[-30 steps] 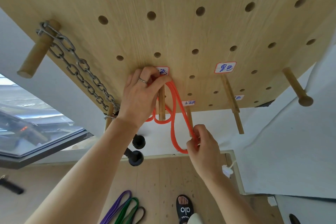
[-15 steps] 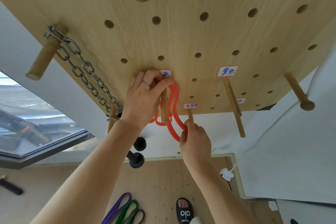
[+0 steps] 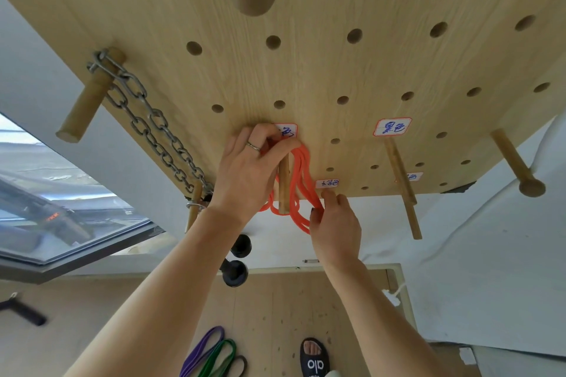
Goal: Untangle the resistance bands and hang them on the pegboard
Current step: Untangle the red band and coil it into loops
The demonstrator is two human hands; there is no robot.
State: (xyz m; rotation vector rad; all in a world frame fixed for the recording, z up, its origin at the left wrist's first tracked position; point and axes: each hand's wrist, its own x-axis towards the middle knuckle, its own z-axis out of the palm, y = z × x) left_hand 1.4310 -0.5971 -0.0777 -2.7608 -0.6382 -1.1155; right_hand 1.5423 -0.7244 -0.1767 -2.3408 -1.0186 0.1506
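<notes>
An orange resistance band (image 3: 301,180) hangs in loops around a wooden peg (image 3: 283,190) on the light wooden pegboard (image 3: 337,64). My left hand (image 3: 248,171) holds the band's top against the board at the peg's base, beside a white label (image 3: 288,131). My right hand (image 3: 335,223) pinches the band's lower loop just below the board's bottom edge. Purple (image 3: 200,352), green (image 3: 219,358) and dark (image 3: 240,366) bands lie together on the wooden floor below.
A steel chain (image 3: 147,125) hangs from a thick peg (image 3: 88,101) at the left. More pegs (image 3: 401,184) stick out at the right, one with a knob (image 3: 531,187). Black dumbbells (image 3: 235,272) stand on the floor. A sandalled foot (image 3: 314,358) shows below; a window is at left.
My right hand has risen toward the board's lower edge, gathering the orange band's long loop into shorter loops by the peg. The left hand has stayed at the peg's base.
</notes>
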